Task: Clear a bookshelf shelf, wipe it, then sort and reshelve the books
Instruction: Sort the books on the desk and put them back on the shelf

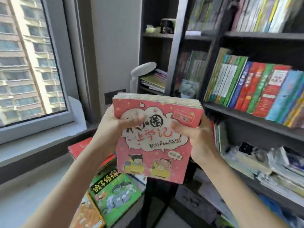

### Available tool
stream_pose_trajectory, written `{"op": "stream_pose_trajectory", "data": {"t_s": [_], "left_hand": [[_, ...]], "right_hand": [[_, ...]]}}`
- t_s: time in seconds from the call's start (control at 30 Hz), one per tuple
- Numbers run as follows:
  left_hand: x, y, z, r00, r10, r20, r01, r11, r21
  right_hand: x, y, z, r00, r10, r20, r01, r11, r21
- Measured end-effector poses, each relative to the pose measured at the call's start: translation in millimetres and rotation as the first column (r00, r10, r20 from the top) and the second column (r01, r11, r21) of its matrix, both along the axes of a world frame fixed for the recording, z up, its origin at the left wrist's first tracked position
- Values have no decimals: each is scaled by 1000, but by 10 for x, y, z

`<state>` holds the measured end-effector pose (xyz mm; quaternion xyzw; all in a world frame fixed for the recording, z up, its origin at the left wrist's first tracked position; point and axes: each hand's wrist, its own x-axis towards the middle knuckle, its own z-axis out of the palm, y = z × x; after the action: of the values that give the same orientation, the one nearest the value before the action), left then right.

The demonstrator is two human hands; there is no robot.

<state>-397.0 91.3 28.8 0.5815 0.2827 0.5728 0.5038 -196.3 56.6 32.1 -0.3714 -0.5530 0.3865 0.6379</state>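
Frame centre: left hand (113, 127) and right hand (197, 137) each grip a pink-covered stack of books (156, 145), thumbs pressed on the cover.

The pink book stack (156, 142) has a smooth paper cover with a slight sheen; its page edges are matt paper. The green book (115, 195) has a glossy cover. The bookshelf (238, 116) boards look dark, matt and wood-like. The lamp (143, 69) is smooth white plastic. The window frame (41, 124) is smooth grey.
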Motion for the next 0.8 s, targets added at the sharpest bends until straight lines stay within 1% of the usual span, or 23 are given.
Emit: {"op": "stream_pose_trajectory", "data": {"t_s": [0.1, 0.2, 0.27, 0.33, 0.4, 0.43, 0.53, 0.63, 0.7, 0.73, 0.77, 0.8], "left_hand": [[699, -187, 189, 998, -61, 3, 61, 997, 41], [1335, -301, 368, 986, -166, 29, 166, 986, -1], [1725, -316, 465, 971, -240, -6, 239, 970, -41], [2092, -281, 575, 957, -282, -68, 278, 959, -56], [2433, -192, 738, 946, -301, -117, 299, 954, -34], [2597, -130, 833, 943, -312, -114, 312, 950, -15], [3072, 57, 1170, 942, -331, -64, 335, 940, 62], [3537, 396, 1539, 947, -321, 10, 317, 938, 137], [3820, 677, 1802, 947, -313, 69, 296, 937, 187], [3950, 812, 1952, 948, -303, 97, 277, 936, 217], [4079, 966, 2112, 949, -290, 124, 254, 936, 245], [4211, 1107, 2283, 950, -273, 152, 227, 937, 265]], "right_hand": [[665, -296, 243, 997, -56, -55, 55, 998, -20], [1307, -492, 456, 979, -161, -126, 155, 986, -55], [1707, -530, 581, 964, -218, -150, 206, 974, -93], [2070, -510, 723, 957, -234, -173, 219, 970, -103], [2417, -457, 894, 951, -248, -183, 233, 967, -101], [2583, -426, 994, 952, -247, -179, 232, 968, -98], [3005, -306, 1372, 947, -277, -162, 269, 960, -75], [3368, -73, 1853, 939, -318, -131, 326, 945, 42], [3537, 99, 2195, 909, -410, -78, 416, 900, 126], [3606, 192, 2361, 874, -485, -28, 481, 857, 184], [3679, 309, 2513, 805, -592, 40, 566, 787, 245], [3751, 440, 2647, 682, -721, 121, 661, 679, 319]]}}
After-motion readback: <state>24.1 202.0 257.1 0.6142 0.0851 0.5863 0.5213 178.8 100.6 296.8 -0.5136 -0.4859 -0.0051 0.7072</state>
